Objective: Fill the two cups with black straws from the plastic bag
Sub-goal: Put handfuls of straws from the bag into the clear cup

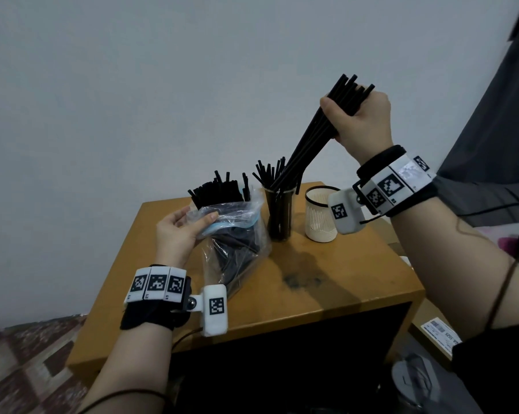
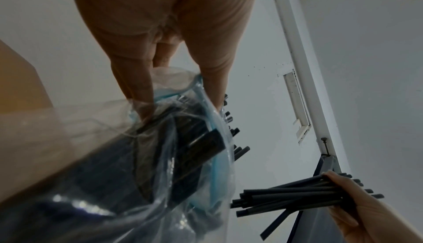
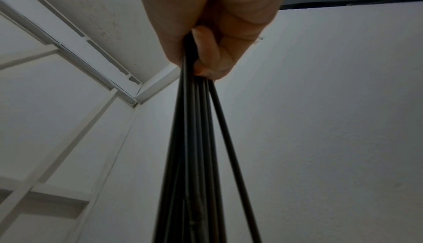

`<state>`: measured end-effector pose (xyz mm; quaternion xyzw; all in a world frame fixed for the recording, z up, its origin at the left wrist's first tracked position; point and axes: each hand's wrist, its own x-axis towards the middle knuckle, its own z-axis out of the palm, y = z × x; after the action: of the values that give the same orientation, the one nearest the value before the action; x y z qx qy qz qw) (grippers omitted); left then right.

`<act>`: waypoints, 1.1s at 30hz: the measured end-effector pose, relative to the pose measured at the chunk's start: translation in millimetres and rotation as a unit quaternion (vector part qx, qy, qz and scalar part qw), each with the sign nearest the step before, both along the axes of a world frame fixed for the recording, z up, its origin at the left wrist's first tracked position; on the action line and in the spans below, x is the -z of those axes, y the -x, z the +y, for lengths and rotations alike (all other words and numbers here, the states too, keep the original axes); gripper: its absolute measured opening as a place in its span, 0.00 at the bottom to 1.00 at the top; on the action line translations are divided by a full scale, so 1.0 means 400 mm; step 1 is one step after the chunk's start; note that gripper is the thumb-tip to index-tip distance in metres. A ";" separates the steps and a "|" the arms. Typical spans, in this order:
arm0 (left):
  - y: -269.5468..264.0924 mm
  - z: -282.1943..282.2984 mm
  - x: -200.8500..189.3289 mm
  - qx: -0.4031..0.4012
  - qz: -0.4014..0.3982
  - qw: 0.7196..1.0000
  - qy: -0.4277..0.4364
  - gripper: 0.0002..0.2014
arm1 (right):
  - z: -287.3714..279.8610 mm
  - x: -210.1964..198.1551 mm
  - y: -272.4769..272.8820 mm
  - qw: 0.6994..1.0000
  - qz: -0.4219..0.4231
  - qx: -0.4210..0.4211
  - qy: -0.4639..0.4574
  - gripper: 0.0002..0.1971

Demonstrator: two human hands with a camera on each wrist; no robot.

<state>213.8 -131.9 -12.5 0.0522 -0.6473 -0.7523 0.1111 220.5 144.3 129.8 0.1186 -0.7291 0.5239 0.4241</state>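
My left hand (image 1: 177, 231) pinches the plastic bag (image 1: 237, 249) by its limp, slippery mouth, standing it on the table (image 1: 356, 279). Straws should be light, stiff and apt to slide, so I grip them high. My right hand (image 1: 361, 121) is clenched round a bundle of straws (image 1: 306, 150), tips entering the clear cup (image 1: 279, 213); the white cup (image 1: 319, 216) looks empty.

The bag (image 1: 237, 234) pinched in the left fingers (image 1: 203, 219) is thin clear plastic, glossy and crinkled. The straws (image 1: 312, 144) gripped in the right fingers (image 3: 206, 53) look like smooth matt black plastic. Below them, one cup (image 1: 279, 216) is clear and glossy, the other cup (image 1: 319, 219) ribbed matt cream. The surface (image 1: 327, 279) is smooth tan wood, smudged dark.
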 end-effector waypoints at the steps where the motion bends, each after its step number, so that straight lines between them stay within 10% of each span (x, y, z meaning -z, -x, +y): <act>1: 0.001 -0.003 0.000 -0.001 0.000 1.000 0.001 0.37 | 0.000 0.001 0.009 1.000 -0.002 0.009 -0.009 0.09; 33: 0.034 -0.008 0.025 0.026 0.038 0.999 0.020 0.31 | -0.042 0.089 0.288 0.958 -0.138 0.068 -0.241 0.12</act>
<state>200.2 -135.0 -22.5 0.0045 -0.6585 -0.7433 0.1172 105.3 127.7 94.0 0.0942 -0.8915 0.3138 0.3130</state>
